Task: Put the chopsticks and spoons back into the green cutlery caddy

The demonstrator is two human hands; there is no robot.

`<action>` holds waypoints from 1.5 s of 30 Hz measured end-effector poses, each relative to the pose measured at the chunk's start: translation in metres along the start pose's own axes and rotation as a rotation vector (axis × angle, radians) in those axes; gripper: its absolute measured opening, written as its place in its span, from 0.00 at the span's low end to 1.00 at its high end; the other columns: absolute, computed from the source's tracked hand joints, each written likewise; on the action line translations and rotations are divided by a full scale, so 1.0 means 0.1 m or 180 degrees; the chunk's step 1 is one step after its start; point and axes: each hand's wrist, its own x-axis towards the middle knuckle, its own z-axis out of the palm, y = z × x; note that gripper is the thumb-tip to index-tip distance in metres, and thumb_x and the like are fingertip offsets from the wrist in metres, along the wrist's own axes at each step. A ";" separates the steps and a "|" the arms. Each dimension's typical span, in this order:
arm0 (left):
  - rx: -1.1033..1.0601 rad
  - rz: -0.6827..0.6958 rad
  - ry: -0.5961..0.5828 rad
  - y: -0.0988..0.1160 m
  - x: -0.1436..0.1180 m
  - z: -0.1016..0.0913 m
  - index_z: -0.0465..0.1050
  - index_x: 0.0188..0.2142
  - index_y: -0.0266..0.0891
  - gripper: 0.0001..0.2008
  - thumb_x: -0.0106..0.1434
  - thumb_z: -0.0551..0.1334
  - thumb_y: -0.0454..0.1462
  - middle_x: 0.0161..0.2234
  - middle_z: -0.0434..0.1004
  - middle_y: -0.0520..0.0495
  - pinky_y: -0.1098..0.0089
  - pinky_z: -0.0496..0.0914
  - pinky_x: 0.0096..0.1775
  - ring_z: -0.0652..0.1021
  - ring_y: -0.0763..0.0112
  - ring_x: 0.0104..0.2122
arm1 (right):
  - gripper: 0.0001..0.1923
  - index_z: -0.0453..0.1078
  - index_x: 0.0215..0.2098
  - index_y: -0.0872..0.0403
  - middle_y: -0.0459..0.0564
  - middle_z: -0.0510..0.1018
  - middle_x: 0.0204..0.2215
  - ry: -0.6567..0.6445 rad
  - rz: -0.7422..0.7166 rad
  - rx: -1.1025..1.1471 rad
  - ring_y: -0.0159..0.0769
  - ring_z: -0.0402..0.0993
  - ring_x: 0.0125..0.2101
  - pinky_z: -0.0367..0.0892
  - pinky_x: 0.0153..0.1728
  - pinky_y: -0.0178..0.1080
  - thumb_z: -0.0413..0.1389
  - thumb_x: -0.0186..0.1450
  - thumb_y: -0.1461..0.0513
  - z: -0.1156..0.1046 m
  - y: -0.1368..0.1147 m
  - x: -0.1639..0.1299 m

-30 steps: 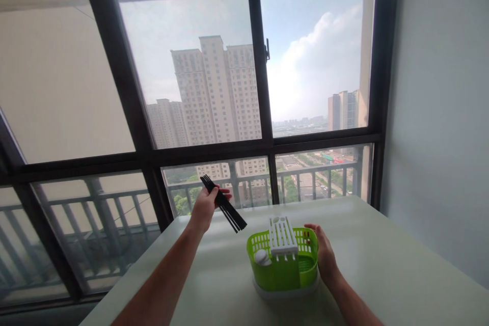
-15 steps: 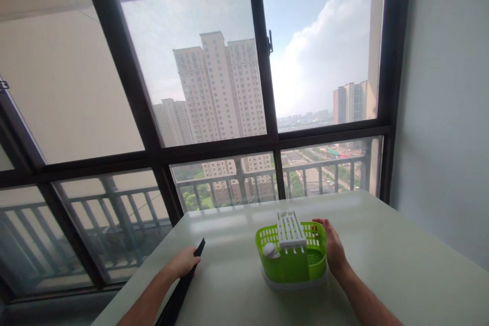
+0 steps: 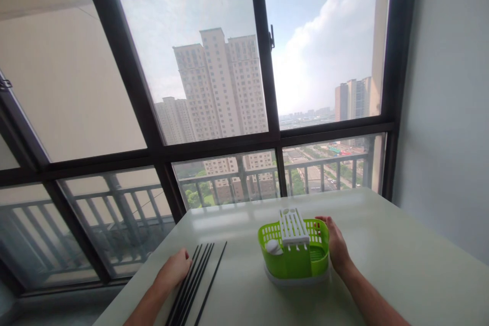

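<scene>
On the table (image 3: 382, 265), from the head view, the left hand (image 3: 173, 271) lies loosely curled, gripping nothing, beside the black chopsticks (image 3: 196, 280) fanned flat just to its right. The right hand (image 3: 338, 249) cups the far side of the green caddy (image 3: 294, 254), fingers closed against its slotted plastic wall. Sticks: thin, straight, smooth. Likely next: gather them evenly into a pinch.
</scene>
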 end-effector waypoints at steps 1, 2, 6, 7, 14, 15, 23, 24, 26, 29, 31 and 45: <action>0.0057 0.0108 0.0069 0.07 -0.03 0.00 0.65 0.31 0.43 0.07 0.59 0.58 0.43 0.31 0.78 0.40 0.53 0.73 0.40 0.81 0.45 0.39 | 0.33 0.75 0.46 0.53 0.51 0.83 0.35 -0.0005 0.0005 0.0021 0.44 0.78 0.33 0.72 0.34 0.42 0.54 0.65 0.34 0.00 0.01 0.00; 0.0104 0.0223 0.0130 0.17 -0.07 0.00 0.67 0.34 0.41 0.07 0.61 0.57 0.42 0.36 0.79 0.37 0.52 0.72 0.45 0.80 0.45 0.43 | 0.33 0.75 0.45 0.53 0.51 0.83 0.36 -0.0005 -0.0002 0.0035 0.44 0.78 0.33 0.72 0.34 0.42 0.54 0.65 0.34 0.00 0.01 0.00; -0.0071 0.0976 0.0080 0.82 -0.42 0.04 0.70 0.52 0.41 0.19 0.66 0.58 0.47 0.48 0.79 0.39 0.59 0.70 0.53 0.79 0.55 0.49 | 0.32 0.74 0.46 0.52 0.50 0.83 0.37 -0.0021 -0.0050 0.0070 0.45 0.79 0.37 0.72 0.35 0.42 0.53 0.66 0.35 0.01 0.01 0.00; -0.0289 0.1358 0.0030 1.03 -0.56 0.05 0.69 0.56 0.42 0.22 0.66 0.60 0.48 0.52 0.77 0.39 0.59 0.70 0.54 0.78 0.54 0.51 | 0.32 0.74 0.46 0.52 0.51 0.83 0.37 -0.0047 -0.0037 0.0106 0.46 0.79 0.37 0.72 0.36 0.43 0.53 0.66 0.35 0.01 0.01 -0.01; -0.0567 0.2894 -0.0116 2.05 -1.31 0.13 0.65 0.64 0.56 0.30 0.63 0.68 0.44 0.63 0.72 0.45 0.51 0.60 0.65 0.69 0.51 0.63 | 0.33 0.74 0.45 0.52 0.50 0.83 0.35 -0.0074 0.0048 0.0215 0.46 0.79 0.35 0.73 0.37 0.44 0.53 0.65 0.34 0.04 0.01 0.00; -0.0549 0.2938 -0.0129 2.12 -1.32 0.16 0.66 0.63 0.55 0.28 0.64 0.67 0.42 0.61 0.73 0.45 0.52 0.61 0.64 0.70 0.51 0.62 | 0.32 0.74 0.45 0.52 0.50 0.83 0.35 -0.0074 0.0026 0.0211 0.46 0.79 0.36 0.73 0.37 0.43 0.53 0.65 0.34 0.05 0.01 -0.01; -0.0495 0.3169 -0.0367 2.35 -1.20 0.07 0.75 0.49 0.50 0.14 0.66 0.59 0.34 0.49 0.80 0.46 0.60 0.68 0.52 0.77 0.56 0.49 | 0.25 0.75 0.44 0.51 0.48 0.82 0.36 -0.0236 -0.0203 -0.0118 0.44 0.77 0.37 0.71 0.39 0.41 0.57 0.66 0.40 0.09 -0.06 -0.03; -0.0510 0.3187 -0.0386 2.34 -1.18 0.05 0.75 0.48 0.50 0.14 0.66 0.58 0.33 0.48 0.80 0.46 0.61 0.69 0.51 0.77 0.57 0.49 | 0.25 0.75 0.44 0.51 0.48 0.82 0.36 -0.0235 -0.0182 -0.0132 0.44 0.77 0.37 0.70 0.38 0.41 0.58 0.64 0.41 0.09 -0.07 -0.03; -0.0624 0.3147 -0.0358 2.33 -1.12 0.05 0.75 0.47 0.49 0.14 0.68 0.55 0.33 0.46 0.80 0.45 0.63 0.69 0.47 0.78 0.58 0.46 | 0.24 0.76 0.43 0.51 0.48 0.82 0.36 -0.0217 -0.0161 -0.0176 0.43 0.77 0.37 0.70 0.38 0.40 0.59 0.63 0.41 0.08 -0.06 0.00; -0.0954 0.2992 -0.0150 2.29 -1.02 0.06 0.75 0.45 0.47 0.12 0.71 0.53 0.37 0.42 0.80 0.44 0.66 0.70 0.42 0.79 0.61 0.41 | 0.23 0.75 0.44 0.51 0.47 0.82 0.36 -0.0226 -0.0215 -0.0295 0.42 0.76 0.38 0.69 0.39 0.40 0.57 0.65 0.42 0.06 -0.03 0.03; -0.1239 0.2857 0.0128 2.27 -0.95 0.03 0.75 0.43 0.46 0.11 0.71 0.54 0.40 0.40 0.80 0.45 0.66 0.70 0.43 0.79 0.62 0.40 | 0.22 0.75 0.45 0.51 0.47 0.81 0.37 -0.0232 -0.0243 -0.0330 0.42 0.76 0.38 0.69 0.40 0.40 0.57 0.66 0.43 0.05 -0.01 0.04; -0.1868 0.0420 0.0119 0.38 -0.07 -0.87 0.66 0.47 0.43 0.26 0.59 0.60 0.57 0.34 0.81 0.47 0.61 0.80 0.36 0.83 0.59 0.34 | 0.22 0.76 0.44 0.51 0.49 0.82 0.38 -0.0271 -0.0158 -0.0417 0.45 0.76 0.39 0.70 0.41 0.42 0.56 0.65 0.44 0.00 -0.01 0.02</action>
